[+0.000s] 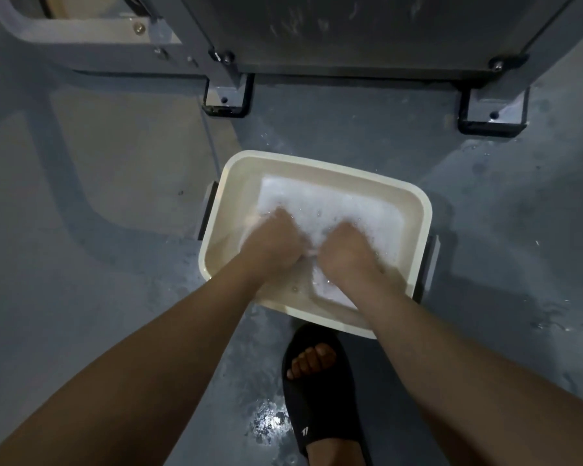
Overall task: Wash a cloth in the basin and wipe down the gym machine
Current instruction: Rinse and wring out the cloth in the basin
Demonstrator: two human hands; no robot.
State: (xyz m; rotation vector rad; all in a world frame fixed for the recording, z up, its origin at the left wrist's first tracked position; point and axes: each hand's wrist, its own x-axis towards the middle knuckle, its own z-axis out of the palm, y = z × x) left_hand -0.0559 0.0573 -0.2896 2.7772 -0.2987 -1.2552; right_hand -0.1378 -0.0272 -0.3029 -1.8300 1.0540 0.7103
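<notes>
From the head camera, looking straight down, a cream rectangular plastic basin sits on a wet grey floor, just in front of the bolted feet of the gym machine, whose dark lower panel fills the top of the view. Both forearms reach into the basin. The left hand and the right hand are close together, knuckles up, their fingers curled down into foamy water; between them a small pale fold shows, which looks like the cloth, bunched and mostly hidden under the suds. Both hands appear clenched round that bundle, though the fingertips are under the foam and the exact hold cannot be seen. A foot in a black slide sandal stands just behind the basin's near rim, beside a puddle catching the light. In my judgement the washing step is under way and the wiping is not yet begun. Soaked, the cloth should be limp, heavier than when dry and slick with soap, so it is best gathered into a wad in both fists and wrung out over the basin, rather than lifted by a corner, which would drip onto an already slippery floor.
</notes>
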